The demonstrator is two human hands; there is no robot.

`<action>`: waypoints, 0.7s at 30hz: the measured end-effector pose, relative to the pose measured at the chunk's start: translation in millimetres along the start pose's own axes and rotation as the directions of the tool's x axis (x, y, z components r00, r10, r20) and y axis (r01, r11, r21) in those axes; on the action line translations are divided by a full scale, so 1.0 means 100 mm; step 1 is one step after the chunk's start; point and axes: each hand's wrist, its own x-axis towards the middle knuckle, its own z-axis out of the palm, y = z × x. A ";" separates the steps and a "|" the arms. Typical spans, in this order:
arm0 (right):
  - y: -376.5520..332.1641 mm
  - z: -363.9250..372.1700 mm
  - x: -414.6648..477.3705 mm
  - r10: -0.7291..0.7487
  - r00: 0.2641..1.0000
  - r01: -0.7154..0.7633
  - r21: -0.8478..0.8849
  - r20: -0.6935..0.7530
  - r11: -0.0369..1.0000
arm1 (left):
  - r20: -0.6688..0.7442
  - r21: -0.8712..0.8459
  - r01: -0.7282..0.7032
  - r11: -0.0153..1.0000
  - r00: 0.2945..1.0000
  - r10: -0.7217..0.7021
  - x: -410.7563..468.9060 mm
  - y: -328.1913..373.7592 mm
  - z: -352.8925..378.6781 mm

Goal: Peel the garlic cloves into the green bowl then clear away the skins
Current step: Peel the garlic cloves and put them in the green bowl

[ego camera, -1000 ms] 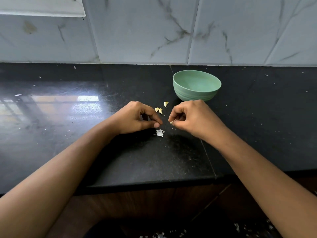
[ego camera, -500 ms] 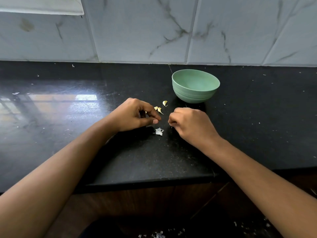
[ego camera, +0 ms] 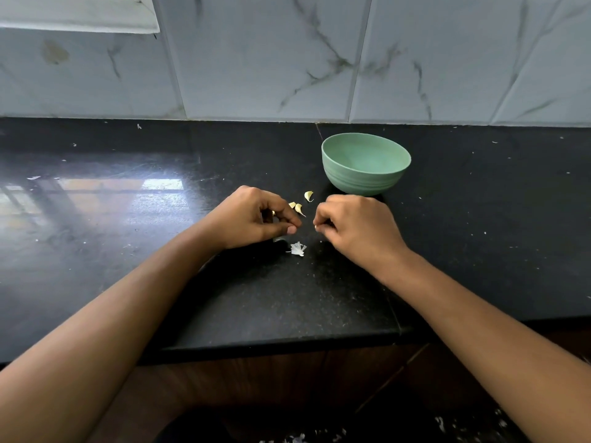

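Black polished worktop (ego camera: 479,251) against a pale marble-look tiled wall (ego camera: 256,59). Window glare on the worktop's left part, pale specks scattered over it. Dark wood cabinet front (ego camera: 256,378) below the worktop edge.

Green bowl (ego camera: 361,183) stands upright toward the back, right of centre, just behind the right hand. Three loose garlic cloves (ego camera: 299,208), yellowish, lie on the worktop in the gap between the two hands, just front-left of the bowl and not touching it. Two sit close together, the third slightly further back. Small pile of white skins (ego camera: 298,249) lies on the worktop nearer the person, below the gap between the hands, just beside the left thumb tip.

Left hand (ego camera: 252,219): fingers curled, thumb pressed toward the forefinger, grip closed. A yellow sliver shows inside the curl, a held clove (ego camera: 273,213), mostly hidden.

Right hand (ego camera: 358,227): knuckles up, fingers curled in, thumb and forefinger tips together, pointing at the left hand. Grip looks closed, but whether anything is pinched is too small to tell.

Hands near each other, not touching. Both forearms bare, reaching in from the bottom corners.
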 end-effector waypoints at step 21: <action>0.04 -0.17 0.45 0.215 0.811 -0.577 0.804 0.544 0.143 | -0.361 -0.089 -0.019 0.996 0.933 -0.015 0.02 0.07 -0.01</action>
